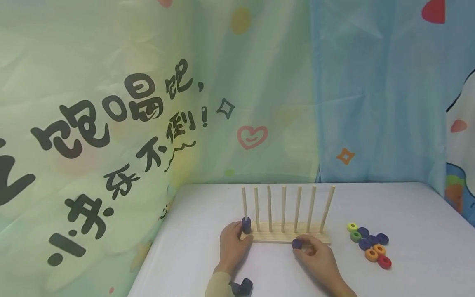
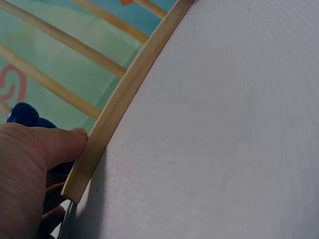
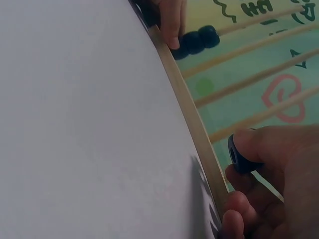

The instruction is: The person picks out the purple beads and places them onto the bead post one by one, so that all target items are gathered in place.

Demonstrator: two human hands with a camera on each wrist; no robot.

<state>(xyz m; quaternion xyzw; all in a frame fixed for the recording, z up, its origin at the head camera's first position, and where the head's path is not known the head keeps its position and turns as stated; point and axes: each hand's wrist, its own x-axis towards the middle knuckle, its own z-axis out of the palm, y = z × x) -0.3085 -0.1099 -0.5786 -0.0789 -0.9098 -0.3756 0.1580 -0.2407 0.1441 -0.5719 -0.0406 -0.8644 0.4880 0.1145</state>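
A wooden peg rack [image 1: 276, 237] stands on the table with a row of several upright pegs. Dark blue rings [image 1: 246, 225] are stacked on its leftmost peg; three show in the right wrist view. My left hand [image 1: 231, 246] grips the left end of the base, its thumb on the front edge beside that stack. Between thumb and fingers, my right hand [image 1: 319, 258] pinches one dark blue ring [image 1: 296, 244] in front of the base, right of its middle. The ring's hole [image 3: 232, 153] faces sideways in the right wrist view. The other pegs carry no rings.
To the right of the rack lies a loose group of rings: yellow [image 1: 352, 227], green [image 1: 355, 236], several dark blue [image 1: 382, 239], orange [image 1: 371, 255] and red [image 1: 384, 262]. A printed curtain [image 1: 256, 90] hangs behind the white table [image 1: 419, 214].
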